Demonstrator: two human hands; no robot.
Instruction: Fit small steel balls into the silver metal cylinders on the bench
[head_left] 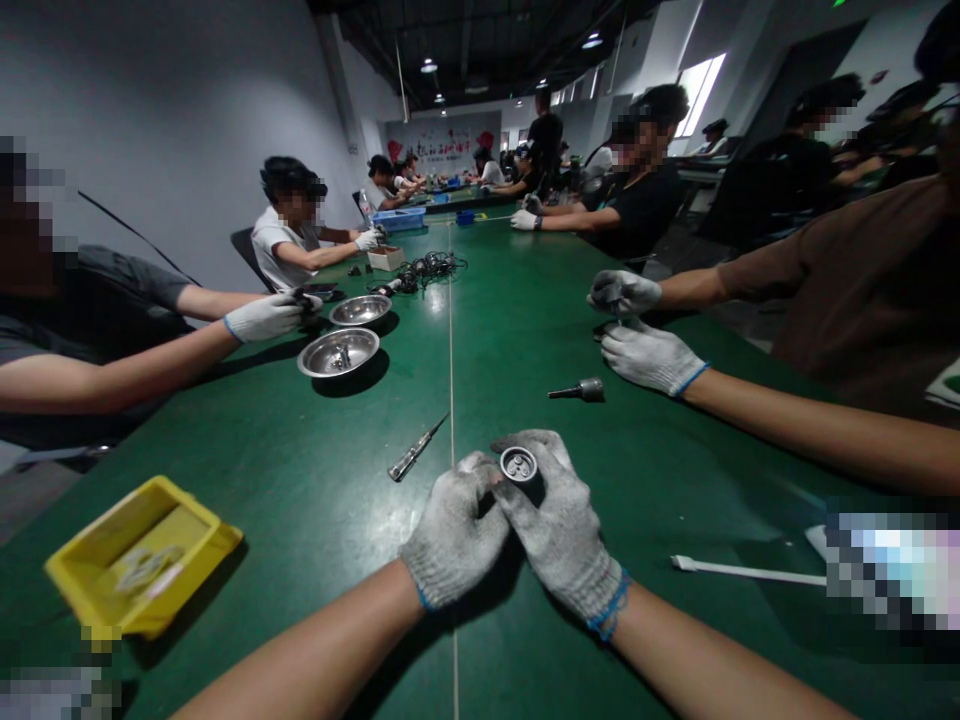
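Gripping a round metal part [519,463] upright, with its open end and the small round fittings inside it facing up, the right hand [559,520] has its gloved thumb and fingers clamped around the sides; the left hand [457,530] meets it just beside the part, fingertips drawn in close to the right thumb, though I cannot tell whether anything is pinched between them; both hands are above the near middle of the green table [510,330], close to the pale line [451,380] running along it.

Beyond the left hand lies a screwdriver [416,452], its tip pointing away towards that line; beyond the right hand a dark cylindrical piece [581,390] with a thin shaft lies on its side; a yellow tray [169,515] with pale pieces [150,568] in it sits well to the left, and a white strip [750,572] lies to the right.

Farther up on the left are two steel bowls [319,355], the nearer holding small metal parts [343,356]; past them lies a heap of black cables [431,268]; co-workers' gloved hands [652,358] are busy along both sides.
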